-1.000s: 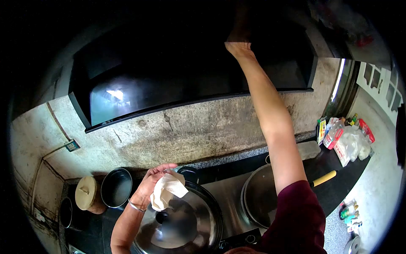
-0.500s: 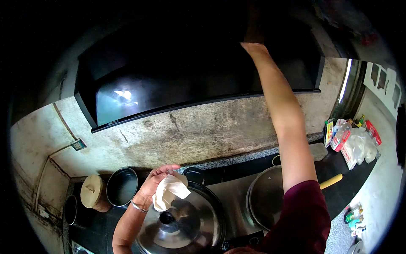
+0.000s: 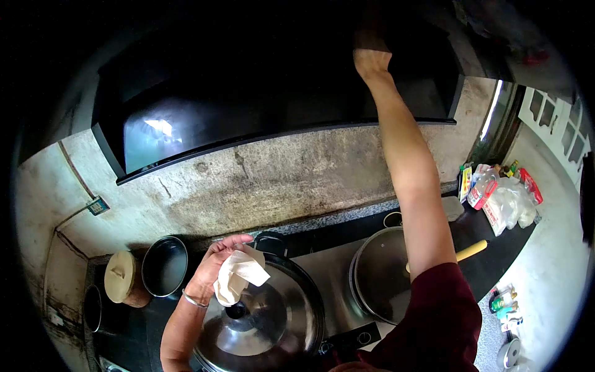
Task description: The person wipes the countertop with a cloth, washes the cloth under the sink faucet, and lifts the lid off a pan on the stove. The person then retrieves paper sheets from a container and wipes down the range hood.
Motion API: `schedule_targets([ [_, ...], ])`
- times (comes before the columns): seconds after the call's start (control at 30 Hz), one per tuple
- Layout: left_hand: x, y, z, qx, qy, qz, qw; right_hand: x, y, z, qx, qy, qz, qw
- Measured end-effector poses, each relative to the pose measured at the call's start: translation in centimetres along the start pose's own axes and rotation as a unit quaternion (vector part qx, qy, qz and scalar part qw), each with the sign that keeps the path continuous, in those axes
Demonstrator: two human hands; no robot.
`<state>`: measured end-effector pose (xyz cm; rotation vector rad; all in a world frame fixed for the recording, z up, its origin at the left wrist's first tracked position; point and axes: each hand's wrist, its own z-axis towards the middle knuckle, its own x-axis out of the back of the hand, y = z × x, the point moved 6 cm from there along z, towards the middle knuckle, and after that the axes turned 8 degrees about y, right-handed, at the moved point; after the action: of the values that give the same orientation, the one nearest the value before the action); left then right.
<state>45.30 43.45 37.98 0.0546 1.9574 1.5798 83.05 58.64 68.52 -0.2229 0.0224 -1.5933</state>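
Observation:
My left hand [image 3: 209,268] is closed around a crumpled white tissue [image 3: 240,273], one loose corner of it hanging out to the right. It hovers above the big shiny steel lid [image 3: 282,310], close to the lid's black knob [image 3: 235,310]. A silver bangle [image 3: 195,302] circles the left wrist. My right arm stretches up across the front of the black range hood [image 3: 273,105]. Only the wrist end of my right hand [image 3: 373,61] shows; its fingers vanish in deep shadow, so what they touch cannot be made out.
Right of the steel lid is a glass-lidded pan [image 3: 379,273], with a yellow handle [image 3: 472,250] beyond my arm. A dark pot [image 3: 165,266] and a lidded wooden container [image 3: 121,278] stand left. Plastic bags and packets [image 3: 508,201] crowd the right corner.
The whole view has shifted slightly, so the counter and hood appear a little further left and higher. The tissue stays in my left hand, and my right arm remains raised at the hood.

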Motion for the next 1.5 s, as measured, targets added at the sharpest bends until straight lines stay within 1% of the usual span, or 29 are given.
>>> schedule_targets([
  [0.03, 0.0, 0.1, -0.4, 0.003, 0.026, 0.013, 1.0, 0.6, -0.2, -1.0, 0.006, 0.005, -0.005, 1.0],
  [0.13, -0.2, 0.1, -1.2, 0.003, 0.017, 0.02, 1.0, 3.0, -1.3, -2.9, 0.025, 0.028, -0.014, 0.999],
  [0.2, 0.0, 0.3, -1.5, 0.003, 0.007, 0.019, 1.0, 2.0, -0.5, -3.6, -0.049, -0.137, -0.086, 0.986],
  [0.23, -0.1, 0.4, -1.5, 0.004, -0.006, 0.016, 1.0, 2.5, -0.8, -3.3, -0.029, -0.135, -0.068, 0.988],
  [0.27, 0.0, 0.5, -1.5, 0.0, -0.002, 0.017, 1.0, 1.1, 0.0, -3.2, -0.028, -0.133, -0.062, 0.989],
  [0.3, 0.1, 0.7, -1.5, -0.003, -0.005, 0.023, 1.0, -0.1, 0.4, -2.7, 0.027, -0.009, -0.046, 0.999],
  [0.33, 0.1, 0.9, -1.5, -0.006, -0.007, 0.03, 1.0, -0.4, 0.0, -2.6, 0.081, 0.116, -0.028, 0.99],
  [0.37, 0.1, 1.0, -1.6, 0.005, -0.012, 0.023, 1.0, 0.7, -0.4, -2.6, 0.05, 0.081, -0.023, 0.995],
  [0.4, 0.1, 1.0, -1.6, 0.002, -0.007, 0.024, 1.0, 0.6, -0.8, -2.4, 0.049, 0.082, -0.018, 0.995],
  [0.47, 0.1, 0.9, -1.6, 0.011, 0.009, 0.033, 0.999, 0.8, -1.1, -2.1, 0.03, 0.127, 0.068, 0.989],
  [0.5, 0.4, 0.7, -1.3, 0.014, -0.004, 0.035, 0.999, 1.5, -2.0, -1.5, 0.029, 0.126, 0.07, 0.989],
  [0.53, 0.3, 0.6, -1.1, 0.015, -0.002, 0.036, 0.999, 1.7, -2.5, -0.6, -0.03, 0.096, 0.106, 0.989],
  [0.6, 0.1, 0.3, -0.7, 0.024, 0.009, 0.032, 0.999, 1.3, -3.7, -0.2, -0.093, 0.063, 0.14, 0.984],
  [0.63, 0.2, 0.2, -0.4, 0.028, 0.009, 0.033, 0.999, 1.5, -4.6, -0.2, -0.071, 0.089, 0.143, 0.983],
  [0.7, -0.2, 0.1, 0.2, 0.019, -0.025, 0.025, 0.999, 1.7, -6.4, -0.5, -0.024, 0.137, 0.148, 0.979],
  [0.8, -0.3, -0.1, 0.5, 0.021, -0.019, 0.031, 0.999, 1.5, -10.2, -0.9, 0.053, 0.209, 0.163, 0.963],
  [0.83, -0.4, 0.0, 0.4, 0.023, -0.03, 0.03, 0.999, -1.4, -11.0, -1.0, 0.066, 0.208, 0.192, 0.957],
  [0.87, -0.2, -0.2, 0.4, 0.023, -0.028, 0.031, 0.999, -2.0, -12.5, -0.7, 0.065, 0.208, 0.194, 0.957],
  [0.93, 0.1, -0.5, 0.2, 0.029, -0.028, -0.007, 0.999, -2.3, -14.9, -0.6, 0.065, 0.178, 0.21, 0.959],
  [1.03, 0.7, -0.4, -0.4, 0.025, -0.025, -0.013, 0.999, -2.8, -18.2, -0.3, 0.066, 0.109, 0.232, 0.964],
  [1.23, 2.4, -0.1, -1.3, 0.015, -0.004, -0.009, 1.0, -2.8, -22.4, 0.1, 0.073, -0.018, 0.254, 0.964],
  [1.4, 2.5, -0.1, -1.3, 0.022, 0.017, 0.018, 0.999, -3.6, -27.1, -1.6, 0.131, -0.104, 0.261, 0.951],
  [1.5, 2.7, 0.0, -1.5, 0.012, 0.016, -0.02, 1.0, -3.4, -28.6, -2.5, 0.158, -0.14, 0.256, 0.943],
])
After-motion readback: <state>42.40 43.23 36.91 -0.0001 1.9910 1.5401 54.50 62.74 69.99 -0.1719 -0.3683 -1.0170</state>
